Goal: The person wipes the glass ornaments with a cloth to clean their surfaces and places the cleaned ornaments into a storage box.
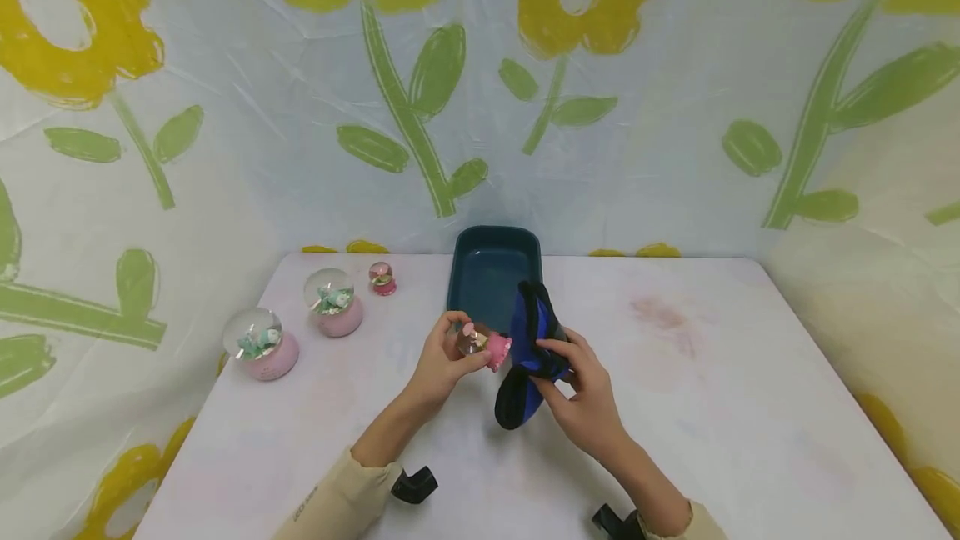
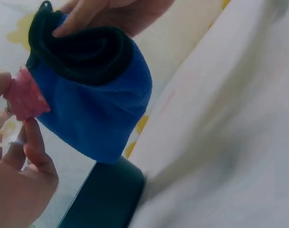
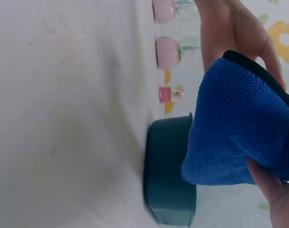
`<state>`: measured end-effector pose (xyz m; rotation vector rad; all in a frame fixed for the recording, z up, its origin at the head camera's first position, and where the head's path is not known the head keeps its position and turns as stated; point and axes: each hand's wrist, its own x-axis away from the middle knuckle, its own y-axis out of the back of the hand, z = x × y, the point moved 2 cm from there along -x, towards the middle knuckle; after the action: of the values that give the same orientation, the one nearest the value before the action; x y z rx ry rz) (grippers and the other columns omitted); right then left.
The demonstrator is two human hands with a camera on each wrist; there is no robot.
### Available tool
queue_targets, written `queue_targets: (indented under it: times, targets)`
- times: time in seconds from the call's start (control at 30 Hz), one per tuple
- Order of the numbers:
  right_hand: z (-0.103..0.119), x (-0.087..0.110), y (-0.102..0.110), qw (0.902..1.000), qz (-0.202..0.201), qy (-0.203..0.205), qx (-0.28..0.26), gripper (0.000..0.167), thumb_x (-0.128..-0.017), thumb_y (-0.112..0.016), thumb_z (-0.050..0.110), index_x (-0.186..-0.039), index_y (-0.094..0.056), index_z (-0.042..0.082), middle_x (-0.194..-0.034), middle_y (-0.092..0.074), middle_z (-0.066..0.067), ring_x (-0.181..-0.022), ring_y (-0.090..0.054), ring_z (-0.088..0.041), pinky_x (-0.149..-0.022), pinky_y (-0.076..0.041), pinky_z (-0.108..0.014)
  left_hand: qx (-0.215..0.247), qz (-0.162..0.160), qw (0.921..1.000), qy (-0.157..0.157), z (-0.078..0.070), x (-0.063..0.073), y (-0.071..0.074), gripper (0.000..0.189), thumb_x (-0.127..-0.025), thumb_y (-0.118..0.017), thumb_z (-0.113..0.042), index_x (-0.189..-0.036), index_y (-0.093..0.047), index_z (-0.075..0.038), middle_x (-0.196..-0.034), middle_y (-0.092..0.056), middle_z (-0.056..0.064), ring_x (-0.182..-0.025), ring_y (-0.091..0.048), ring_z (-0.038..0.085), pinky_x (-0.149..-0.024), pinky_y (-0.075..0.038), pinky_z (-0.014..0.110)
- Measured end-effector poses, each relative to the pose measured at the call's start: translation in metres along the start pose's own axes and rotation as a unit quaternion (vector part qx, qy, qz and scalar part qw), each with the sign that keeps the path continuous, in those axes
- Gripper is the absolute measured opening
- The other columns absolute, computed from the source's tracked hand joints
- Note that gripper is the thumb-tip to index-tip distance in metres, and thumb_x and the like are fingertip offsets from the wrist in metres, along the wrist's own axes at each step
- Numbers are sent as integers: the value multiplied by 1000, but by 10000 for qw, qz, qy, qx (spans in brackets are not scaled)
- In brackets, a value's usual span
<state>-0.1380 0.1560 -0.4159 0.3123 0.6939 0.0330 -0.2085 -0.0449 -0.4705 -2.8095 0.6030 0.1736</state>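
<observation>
My left hand (image 1: 438, 363) holds a small snow globe (image 1: 497, 348) with a pink base, tipped on its side with the base toward the right. In the left wrist view, fingers and thumb pinch that pink base (image 2: 26, 97). A blue cloth (image 1: 536, 348) with black edging, folded over, is gripped by my right hand (image 1: 585, 398). The cloth is right beside the globe's base; whether they touch I cannot tell. Seen from the right wrist, the cloth (image 3: 239, 128) hides the globe and part of the left hand (image 3: 237, 33).
Behind the hands stands a dark teal tray (image 1: 495, 233). On the table's left side are two larger snow globes with pink bases, one nearer (image 1: 272, 357) and one farther (image 1: 341, 317), plus a small one (image 1: 382, 280). A flowered curtain (image 1: 637, 165) hangs behind the white table (image 1: 712, 373).
</observation>
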Motion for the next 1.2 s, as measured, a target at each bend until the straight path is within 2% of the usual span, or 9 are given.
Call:
queue_targets:
  times: [0.17,0.37,0.53,0.67,0.87,0.97,1.1,1.17,1.2]
  targets:
    - [-4,-3,-3,9994,55,-156,-319,50,-73,-68,-25,-118,-55,-10,-126,-48,-32,-111,-57,-15,-81,-52,-27,-67,-228,9995,186,2,-2,3,43,-83,-72,1,-109,-39,-7,-100,-60,10,-88,-57,17,-74,-50,25]
    - [-7,-6,-12,9974,288,12,-657,52,-74,-67,-25,-123,-53,-11,-128,-46,-32,-113,-57,-19,-81,-53,-30,-267,209,9994,0,9,0,-9,38,-88,-66,1,-115,-39,4,-98,-55,6,-87,-54,13,-72,-49,22]
    - [-13,-4,-17,9935,608,-95,-961,53,-77,-64,-25,-126,-51,-9,-130,-42,-36,-113,-57,-17,-78,-54,-32,197,172,9996,-47,15,2,-17,33,-92,-62,2,-114,-36,3,-104,-60,9,-91,-61,13,-79,-51,24]
    - [-26,0,-23,9919,748,151,-1014,58,-74,-66,-26,-127,-54,-5,-132,-39,-37,-117,-55,-16,-79,-54,-31,360,-13,9993,-34,15,2,-18,31,-93,-61,0,-112,-36,0,-107,-60,10,-96,-63,14,-84,-51,26]
    - [-45,1,-30,9907,443,512,-1184,57,-70,-65,-27,-121,-56,-4,-130,-42,-32,-115,-55,-24,-84,-52,-30,-827,12,9961,-307,6,1,-21,29,-92,-63,-2,-107,-38,1,-100,-58,11,-84,-58,12,-67,-49,19]
    - [-46,-1,-32,9883,155,599,-1393,50,-69,-65,-25,-115,-57,-7,-123,-46,-31,-107,-58,-27,-81,-54,-31,-2025,112,9773,-614,-1,2,-17,24,-95,-62,-13,-107,-44,-5,-95,-59,7,-77,-56,12,-61,-48,21]
    - [-42,-4,-25,9837,69,314,-1771,44,-72,-64,-25,-113,-55,-9,-120,-47,-30,-99,-60,-24,-75,-56,-30,-3596,536,9249,-1113,-7,1,-14,25,-101,-50,-31,-118,-45,-13,-92,-55,-2,-76,-51,10,-62,-45,24]
    - [-41,-5,-21,9805,194,27,-1956,43,-75,-63,-24,-114,-54,-8,-121,-47,-28,-96,-61,-21,-73,-56,-29,-3938,776,9032,-1521,-8,-1,-14,27,-103,-43,-34,-122,-44,-14,-94,-54,-3,-79,-51,10,-65,-46,24]
    - [-41,-5,-19,9798,264,-88,-1980,43,-76,-63,-23,-115,-54,-6,-122,-47,-27,-95,-61,-19,-73,-56,-28,-3954,851,8978,-1743,-7,-3,-16,27,-104,-40,-33,-122,-43,-12,-95,-55,-3,-81,-52,10,-67,-46,23]
